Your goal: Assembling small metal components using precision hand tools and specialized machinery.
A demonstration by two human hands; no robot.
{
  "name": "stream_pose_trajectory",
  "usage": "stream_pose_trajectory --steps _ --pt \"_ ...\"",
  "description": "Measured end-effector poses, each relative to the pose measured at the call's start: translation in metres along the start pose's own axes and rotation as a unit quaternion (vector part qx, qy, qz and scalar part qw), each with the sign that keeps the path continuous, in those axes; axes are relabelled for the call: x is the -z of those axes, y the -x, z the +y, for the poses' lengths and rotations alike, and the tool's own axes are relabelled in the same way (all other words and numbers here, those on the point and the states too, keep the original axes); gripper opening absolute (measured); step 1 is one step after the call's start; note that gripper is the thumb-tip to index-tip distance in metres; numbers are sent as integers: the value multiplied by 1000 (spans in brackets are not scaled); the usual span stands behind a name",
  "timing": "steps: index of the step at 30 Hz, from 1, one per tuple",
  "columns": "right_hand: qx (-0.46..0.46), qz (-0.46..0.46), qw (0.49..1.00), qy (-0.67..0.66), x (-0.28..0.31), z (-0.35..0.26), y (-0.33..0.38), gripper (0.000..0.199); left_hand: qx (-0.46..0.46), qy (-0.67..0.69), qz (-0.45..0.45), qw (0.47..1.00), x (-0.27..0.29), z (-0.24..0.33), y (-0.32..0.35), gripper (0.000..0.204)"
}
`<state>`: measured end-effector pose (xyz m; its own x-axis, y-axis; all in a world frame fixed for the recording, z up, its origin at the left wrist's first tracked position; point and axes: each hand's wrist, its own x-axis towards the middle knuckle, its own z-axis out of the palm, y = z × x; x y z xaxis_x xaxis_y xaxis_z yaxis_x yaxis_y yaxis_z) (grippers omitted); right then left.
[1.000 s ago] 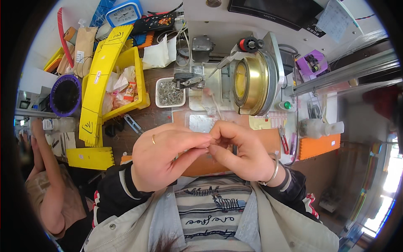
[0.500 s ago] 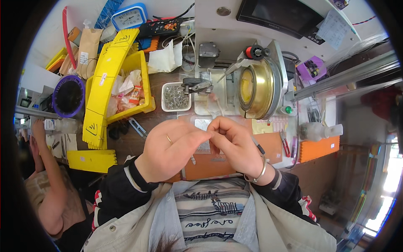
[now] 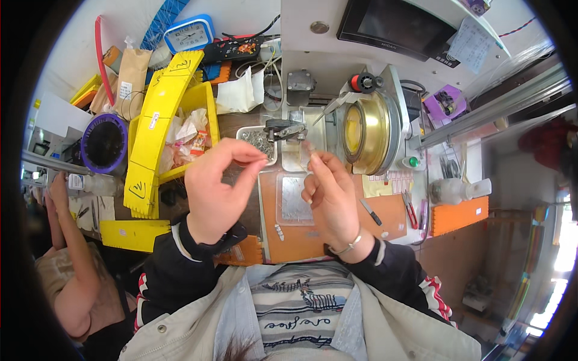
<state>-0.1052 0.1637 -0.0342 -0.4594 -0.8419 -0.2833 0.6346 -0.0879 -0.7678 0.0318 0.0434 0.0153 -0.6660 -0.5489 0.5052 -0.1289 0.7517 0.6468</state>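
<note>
My left hand [image 3: 218, 186] is raised over the bench with thumb and forefinger pinched together near a small grey tray of tiny metal parts [image 3: 257, 142]; what it pinches is too small to see. My right hand [image 3: 330, 194] is beside it, fingers pointing up toward a small black clamp fixture [image 3: 283, 128], with something thin and pale between its fingertips. A clear plastic plate [image 3: 293, 198] lies on the orange mat [image 3: 385, 212] under both hands.
A brass-coloured drum machine [image 3: 368, 132] stands at the right rear. Yellow bins and a yellow tray [image 3: 158, 129] are to the left, with a purple round container [image 3: 104, 143]. Another person [image 3: 63, 259] sits at lower left. A blue clock [image 3: 189, 35] stands behind.
My hands were pressed together close to my chest. They have since separated and moved forward toward the parts tray and the clamp fixture.
</note>
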Motion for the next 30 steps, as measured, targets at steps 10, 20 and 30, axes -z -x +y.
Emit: stream_pose_trajectory --steps 10,20,30 --pt "26 93 988 -118 -29 -5 -41 21 171 204 24 964 -4 -16 -8 10" --pt "352 46 930 91 -13 19 -26 7 136 170 -5 976 -1 -12 -34 15" --pt "142 -54 988 41 -9 -5 -19 6 55 140 10 989 -18 -14 -46 19"
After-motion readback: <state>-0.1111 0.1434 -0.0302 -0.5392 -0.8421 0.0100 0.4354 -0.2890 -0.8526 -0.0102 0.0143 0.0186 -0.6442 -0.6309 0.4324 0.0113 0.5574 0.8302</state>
